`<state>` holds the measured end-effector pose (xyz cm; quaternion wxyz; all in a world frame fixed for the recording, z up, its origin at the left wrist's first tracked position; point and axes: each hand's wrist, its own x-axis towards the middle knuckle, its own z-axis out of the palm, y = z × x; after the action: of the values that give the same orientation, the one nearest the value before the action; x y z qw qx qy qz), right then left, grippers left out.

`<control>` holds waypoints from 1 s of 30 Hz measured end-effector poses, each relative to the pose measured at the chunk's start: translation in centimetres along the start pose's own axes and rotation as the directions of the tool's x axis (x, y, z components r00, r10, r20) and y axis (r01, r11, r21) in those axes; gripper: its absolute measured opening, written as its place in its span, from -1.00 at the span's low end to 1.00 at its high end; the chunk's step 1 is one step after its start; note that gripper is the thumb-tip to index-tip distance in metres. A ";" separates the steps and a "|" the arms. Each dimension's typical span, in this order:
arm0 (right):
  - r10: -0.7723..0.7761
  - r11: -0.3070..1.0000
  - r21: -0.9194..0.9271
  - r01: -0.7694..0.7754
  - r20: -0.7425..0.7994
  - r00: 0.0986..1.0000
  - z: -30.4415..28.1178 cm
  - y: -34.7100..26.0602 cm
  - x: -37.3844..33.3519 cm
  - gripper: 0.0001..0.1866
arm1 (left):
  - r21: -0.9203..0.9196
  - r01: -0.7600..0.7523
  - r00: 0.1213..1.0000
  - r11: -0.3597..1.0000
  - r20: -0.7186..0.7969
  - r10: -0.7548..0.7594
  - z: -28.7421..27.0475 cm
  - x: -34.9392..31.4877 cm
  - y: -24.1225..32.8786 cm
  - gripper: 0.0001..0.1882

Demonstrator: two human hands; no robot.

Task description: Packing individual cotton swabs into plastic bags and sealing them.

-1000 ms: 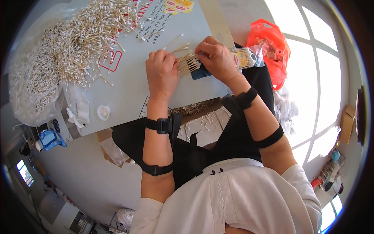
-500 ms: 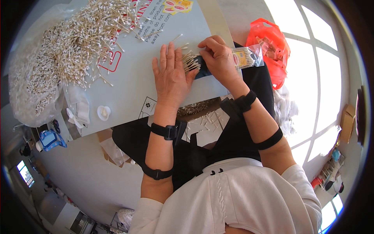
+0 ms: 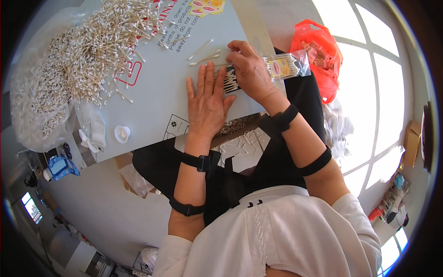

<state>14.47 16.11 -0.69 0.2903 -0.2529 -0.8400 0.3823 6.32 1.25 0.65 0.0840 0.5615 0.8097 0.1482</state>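
My left hand [image 3: 206,101] lies flat on the table with fingers stretched, its index finger against a row of cotton swabs [image 3: 230,81]. These swabs rest on a dark flat piece that runs under my right hand [image 3: 251,71]. The right hand's fingers are curled and pressed together over that piece; what they pinch is hidden. A clear bag [image 3: 302,60] sticks out past the right hand, holding cotton swabs and a yellow card [image 3: 279,68]. Beyond my left fingertips lie a few loose cotton swabs [image 3: 205,59].
A big heap of cotton swabs [image 3: 87,60] spills from a clear plastic sack [image 3: 27,111] at the left. Yellow cards [image 3: 207,6] lie at the far edge. A small white round dish [image 3: 122,134] sits near the front edge. On the right is a red plastic bag [image 3: 318,60].
My right hand and the clear bag have shifted slightly left. My left hand has moved a little right, its thumb now off the swabs. Loose swabs beyond the left fingertips now lie more spread out.
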 end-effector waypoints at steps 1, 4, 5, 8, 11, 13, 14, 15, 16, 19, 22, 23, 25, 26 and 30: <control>-0.095 0.979 -0.175 0.105 0.063 0.993 -0.3 0.0 0.4 -0.76 | 0.001 -0.005 1.000 1.000 0.002 0.005 -0.2 0.0 -0.1 -0.21; -0.128 0.983 -0.106 0.149 0.179 0.975 -1.2 0.7 1.6 -0.83 | 0.016 -0.017 1.000 1.000 -0.008 0.018 -0.1 0.3 0.0 -0.19; -0.129 0.983 -0.104 0.149 0.181 0.975 -1.2 0.7 1.9 -0.83 | 0.043 -0.014 1.000 0.999 -0.020 0.015 -0.2 0.4 -0.1 -0.18; -0.145 0.979 -0.105 0.176 0.249 0.958 -1.1 0.6 2.0 -0.86 | -0.076 0.047 0.985 0.996 -0.161 -0.059 0.4 0.3 -0.6 -0.21; 0.068 0.963 0.261 -0.072 0.022 0.997 -0.5 -0.4 0.2 -0.82 | -0.604 0.029 0.909 0.796 -0.315 -0.273 0.7 -0.3 -0.7 -0.25; 0.191 0.873 0.471 -0.124 -0.097 0.977 0.1 -0.9 -1.2 -0.76 | -0.760 0.016 0.880 0.650 -0.297 -0.370 1.1 -0.4 -0.4 -0.26; 0.192 0.872 0.472 -0.126 -0.094 0.977 0.6 -1.2 -1.9 -0.76 | -0.881 -0.010 0.849 0.474 -0.257 -0.461 1.1 -0.4 -0.1 -0.27; 0.218 0.839 0.527 -0.132 -0.105 0.970 1.2 -1.5 -2.5 -0.73 | -0.881 -0.008 0.849 0.473 -0.256 -0.462 1.2 -0.2 0.2 -0.27; 0.245 0.803 0.580 -0.135 -0.114 0.963 1.8 -1.7 -2.9 -0.69 | -0.921 -0.063 0.838 0.384 -0.258 -0.482 1.5 0.2 0.6 -0.30; 0.225 0.804 0.584 -0.108 -0.131 0.966 2.9 -2.4 -3.3 -0.68 | -0.952 -0.129 0.835 0.279 -0.256 -0.487 1.6 1.1 0.9 -0.31; 0.240 0.801 0.589 -0.102 -0.160 0.958 2.7 -2.0 -3.3 -0.70 | -0.953 -0.155 0.817 0.261 -0.272 -0.508 1.6 1.3 0.9 -0.35; 0.279 0.772 0.623 -0.125 -0.155 0.948 2.5 -2.0 -3.2 -0.72 | -0.950 -0.168 0.784 0.263 -0.291 -0.548 1.6 1.0 0.6 -0.40; 0.277 0.808 0.560 -0.181 -0.090 0.957 1.1 -1.6 -3.1 -0.76 | -0.920 -0.068 0.784 0.386 -0.289 -0.549 1.3 0.1 -0.9 -0.49; 0.279 0.841 0.490 -0.231 -0.026 0.960 0.4 -1.6 -3.0 -0.80 | -0.867 0.032 0.786 0.497 -0.285 -0.549 1.1 -0.2 -1.6 -0.58; 0.124 0.970 0.208 -0.124 0.012 0.992 -0.9 -1.8 -2.9 -0.86 | -0.532 0.052 0.843 0.845 -0.430 -0.323 0.0 0.1 -2.5 -0.70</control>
<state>16.75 13.65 0.31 0.2913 -0.2733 -0.7776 0.4855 4.06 0.50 -0.23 0.0269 0.3765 0.7888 0.4851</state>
